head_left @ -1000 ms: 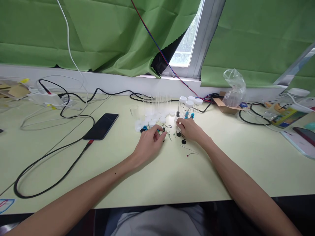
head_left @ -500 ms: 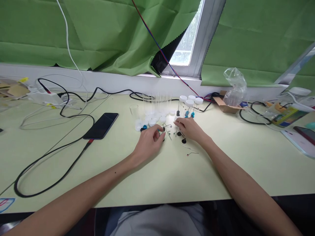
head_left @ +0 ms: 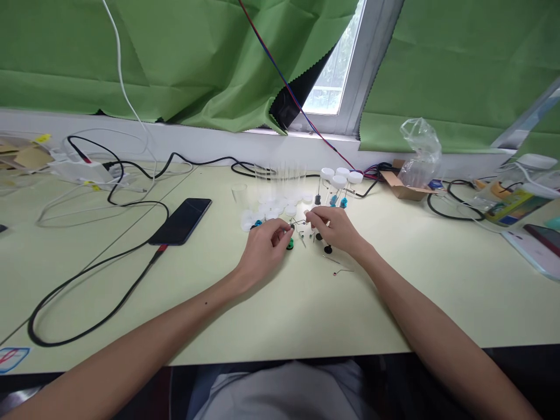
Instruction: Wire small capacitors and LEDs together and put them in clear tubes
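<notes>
The desk [head_left: 271, 326] is pale yellow-green, and the curtain [head_left: 175, 58] is plain green with a black back [head_left: 301, 87]. The round caps [head_left: 338, 182] are white. One little piece [head_left: 343, 202] below them is bright blue, another [head_left: 328, 249] is black, and a third [head_left: 290, 244] is green. A bent pin [head_left: 343, 271] looks silvery. The phone [head_left: 181, 221] is black, with a red plug tip [head_left: 162, 248]. One long wire [head_left: 286, 85] is red and blue. The sticker [head_left: 12, 359] has a blue edge and a red mark.
</notes>
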{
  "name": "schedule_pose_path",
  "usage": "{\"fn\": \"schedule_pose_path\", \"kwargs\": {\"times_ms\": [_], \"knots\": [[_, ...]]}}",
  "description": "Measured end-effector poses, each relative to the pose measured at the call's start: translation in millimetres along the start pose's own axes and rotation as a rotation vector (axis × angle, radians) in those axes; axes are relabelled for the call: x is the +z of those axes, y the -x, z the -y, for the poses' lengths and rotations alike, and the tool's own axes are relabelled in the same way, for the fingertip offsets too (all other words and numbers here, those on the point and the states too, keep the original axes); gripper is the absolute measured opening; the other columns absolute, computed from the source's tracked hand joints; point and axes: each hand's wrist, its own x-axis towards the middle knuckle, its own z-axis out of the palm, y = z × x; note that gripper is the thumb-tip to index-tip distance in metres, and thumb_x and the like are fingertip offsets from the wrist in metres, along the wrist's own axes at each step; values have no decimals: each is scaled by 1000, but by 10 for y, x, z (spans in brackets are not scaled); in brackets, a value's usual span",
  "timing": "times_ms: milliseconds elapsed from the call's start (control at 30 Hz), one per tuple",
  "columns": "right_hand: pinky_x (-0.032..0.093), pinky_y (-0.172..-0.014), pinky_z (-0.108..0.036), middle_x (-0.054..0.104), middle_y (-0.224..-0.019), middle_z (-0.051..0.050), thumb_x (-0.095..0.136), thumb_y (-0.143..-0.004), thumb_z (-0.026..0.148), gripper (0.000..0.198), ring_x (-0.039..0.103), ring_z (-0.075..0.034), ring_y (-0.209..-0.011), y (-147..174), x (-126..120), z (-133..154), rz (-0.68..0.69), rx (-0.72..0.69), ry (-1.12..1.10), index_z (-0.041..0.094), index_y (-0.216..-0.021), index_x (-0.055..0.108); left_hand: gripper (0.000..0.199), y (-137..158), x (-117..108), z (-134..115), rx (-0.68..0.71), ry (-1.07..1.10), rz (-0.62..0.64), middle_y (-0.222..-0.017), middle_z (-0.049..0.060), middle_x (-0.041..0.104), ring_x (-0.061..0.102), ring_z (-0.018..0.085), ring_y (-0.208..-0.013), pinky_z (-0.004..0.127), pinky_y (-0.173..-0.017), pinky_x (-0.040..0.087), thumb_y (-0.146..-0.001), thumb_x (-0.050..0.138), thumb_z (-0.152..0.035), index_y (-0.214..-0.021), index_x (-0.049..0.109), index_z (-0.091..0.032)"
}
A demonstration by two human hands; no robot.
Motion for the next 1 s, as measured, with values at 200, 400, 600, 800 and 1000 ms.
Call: {"fn": "schedule_pose_path", "kwargs": {"times_ms": [200, 400, 600, 800, 1000], "knots": [[32, -55, -29, 53, -57, -1, 44, -101, 45, 47, 45, -13, -55, 6, 26, 107, -8, -42, -16, 19, -62, 52, 17, -7, 5, 12, 11, -61, 33, -86, 2, 67, 56, 15, -67, 30, -65, 44, -93, 54, -31, -89, 66, -20], [32, -55, -28, 53, -57, 0, 48, -99, 36, 42, 45, -12, -55, 15, 31, 107, -3, -36, -33, 19, -60, 50, 16, -11, 24, 56, 28, -135, 130, -97, 4, 70, 61, 18, -74, 32, -68, 47, -91, 56, -29, -94, 69, -21], [36, -56, -26, 52, -59, 1, 56, -95, 32, 34, 44, -11, -55, 23, 38, 113, 13, -58, -75, 19, -63, 51, 19, -11, 36, 91, 8, -130, 151, -98, 4, 73, 63, 20, -76, 35, -71, 49, -90, 56, -29, -100, 70, -21], [33, -56, -27, 47, -56, 2, 52, -97, 32, 39, 39, -11, -54, 19, 65, 108, 4, -77, -53, 19, -60, 45, 25, -1, 32, 83, -34, -120, 188, -88, 4, 73, 63, 20, -71, 34, -66, 49, -87, 58, -31, -107, 69, -20], [35, -56, -27, 52, -58, 1, 54, -95, 34, 36, 42, -11, -54, 30, 56, 134, 8, -66, -64, 19, -63, 51, 25, -5, 50, 115, -8, -114, 185, -90, 5, 73, 63, 20, -73, 34, -68, 49, -88, 57, -26, -108, 69, -20]]}}
